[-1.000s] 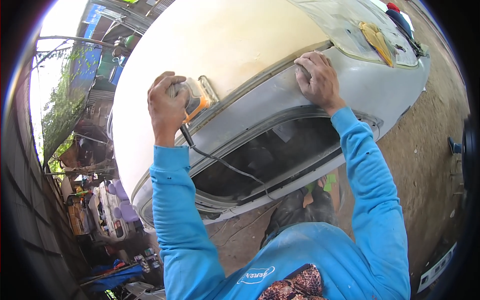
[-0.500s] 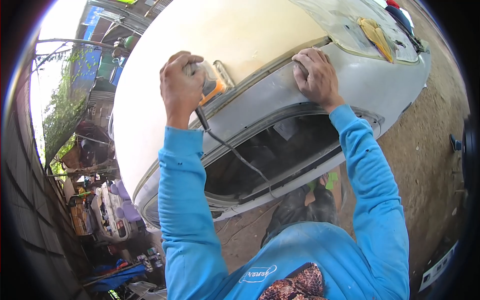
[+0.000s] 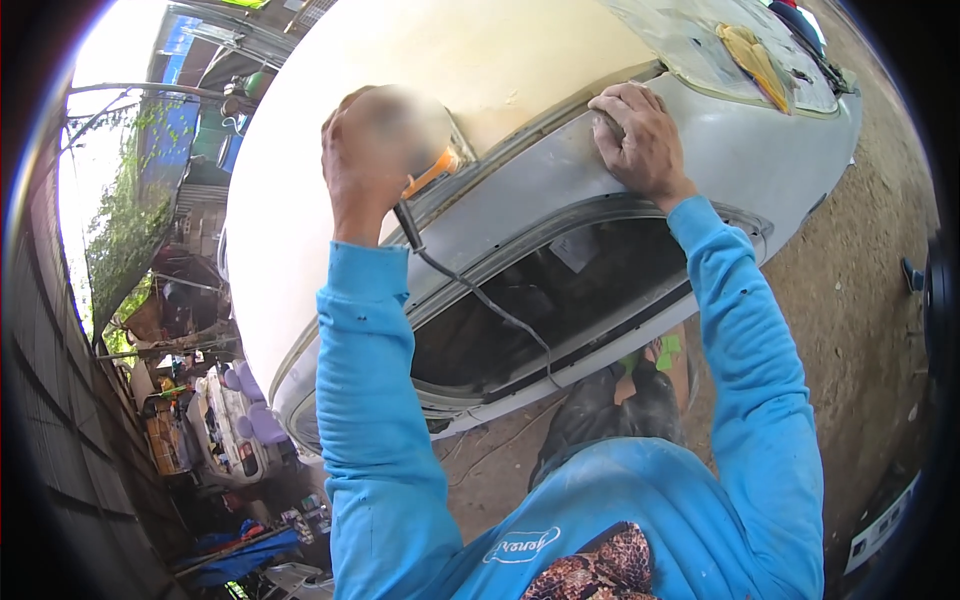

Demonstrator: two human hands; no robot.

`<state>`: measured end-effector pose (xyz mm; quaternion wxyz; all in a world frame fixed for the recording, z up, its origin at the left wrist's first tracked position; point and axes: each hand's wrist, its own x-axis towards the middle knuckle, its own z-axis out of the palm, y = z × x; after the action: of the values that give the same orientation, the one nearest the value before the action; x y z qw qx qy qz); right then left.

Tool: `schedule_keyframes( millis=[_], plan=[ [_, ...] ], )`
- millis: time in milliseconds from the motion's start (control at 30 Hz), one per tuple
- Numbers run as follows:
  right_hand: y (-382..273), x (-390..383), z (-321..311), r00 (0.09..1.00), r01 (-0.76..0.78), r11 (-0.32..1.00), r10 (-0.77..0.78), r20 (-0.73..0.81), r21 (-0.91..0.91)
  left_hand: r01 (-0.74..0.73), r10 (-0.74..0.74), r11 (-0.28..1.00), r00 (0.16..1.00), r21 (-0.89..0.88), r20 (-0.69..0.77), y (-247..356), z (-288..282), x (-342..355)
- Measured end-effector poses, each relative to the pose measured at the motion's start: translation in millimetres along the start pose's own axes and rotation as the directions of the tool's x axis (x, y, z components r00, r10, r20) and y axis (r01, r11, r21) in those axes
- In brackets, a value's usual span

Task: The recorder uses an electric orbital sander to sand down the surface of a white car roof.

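Observation:
My left hand (image 3: 354,170) is closed around an orange power sander (image 3: 432,174), set down at the side edge of a cream car roof (image 3: 530,50). A pale blur covers the upper part of the tool and some of my fingers. From the sander a dark cord (image 3: 480,296) hangs across the open side window (image 3: 545,310). Farther right, my right hand (image 3: 642,145) presses on the grey roof rail with curled fingers. Something greyish shows between its thumb and fingers, too hidden to name.
A yellow cloth or glove (image 3: 752,64) lies on the plastic-covered windshield (image 3: 690,45). My legs stand beside the car on a dirt floor (image 3: 820,330). Another car body (image 3: 225,430) and clutter stand at the left, near a corrugated wall (image 3: 60,400).
The sander has shifted slightly to the right along the roof edge, and its upper part has blurred. My right hand stays on the rail, its wrist a little lower in view.

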<state>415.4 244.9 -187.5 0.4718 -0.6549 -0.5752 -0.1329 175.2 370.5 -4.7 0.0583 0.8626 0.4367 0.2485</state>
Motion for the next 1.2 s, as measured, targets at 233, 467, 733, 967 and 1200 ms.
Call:
schedule_keyframes(
  millis=[233,467,733,967,1200],
  plan=[
    [-1.9,0.2,2.0,1.000,-0.007,1.000,0.007,-0.006,0.008,0.033,-0.032,0.999,0.999,0.037,-0.037,-50.0,-34.6,-28.9],
    [-3.2,2.1,0.1,1.000,-0.004,1.000,0.004,-0.016,-0.019,0.113,-0.110,0.993,0.992,0.038,-0.066,-93.4,-63.9,-52.2],
    [-2.1,0.4,4.9,0.999,-0.004,1.000,0.003,-0.041,-0.022,0.004,-0.001,0.999,0.997,0.036,-0.073,-37.4,-25.0,-26.1],
    [-1.0,-0.6,2.3,0.999,-0.004,1.000,0.004,-0.041,-0.015,-0.028,0.030,0.997,0.999,0.069,-0.027,23.3,22.1,8.5],
    [-0.4,0.1,3.3,1.000,0.010,1.000,-0.010,-0.028,-0.010,-0.002,0.000,0.999,0.999,0.045,0.040,52.8,39.2,23.6]
  ],
)
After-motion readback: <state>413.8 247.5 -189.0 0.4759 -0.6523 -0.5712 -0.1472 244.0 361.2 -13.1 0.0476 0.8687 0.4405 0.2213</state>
